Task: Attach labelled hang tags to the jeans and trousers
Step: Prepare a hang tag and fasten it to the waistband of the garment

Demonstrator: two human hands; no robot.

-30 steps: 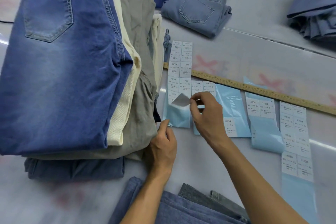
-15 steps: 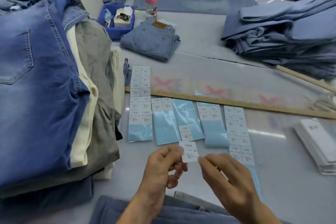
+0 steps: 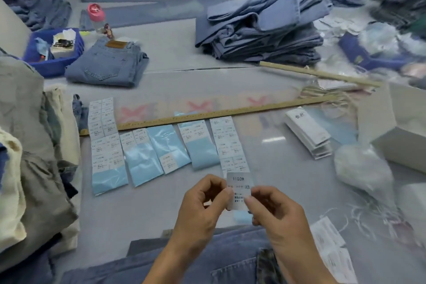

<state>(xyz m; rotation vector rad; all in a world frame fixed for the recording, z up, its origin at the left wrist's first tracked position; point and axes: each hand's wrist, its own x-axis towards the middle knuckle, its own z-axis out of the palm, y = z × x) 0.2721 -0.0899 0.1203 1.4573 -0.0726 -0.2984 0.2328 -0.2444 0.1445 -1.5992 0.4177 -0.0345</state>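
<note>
Label [image 3: 239, 188] raised higher, pinched between left hand [image 3: 202, 207], right hand [image 3: 274, 210]

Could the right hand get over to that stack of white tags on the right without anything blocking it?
Probably yes. Bare table lies between the right hand and the stack of white tags, with nothing standing in the way. But that hand and the left hand are pinching a label, so it would likely need to let go first.
</note>
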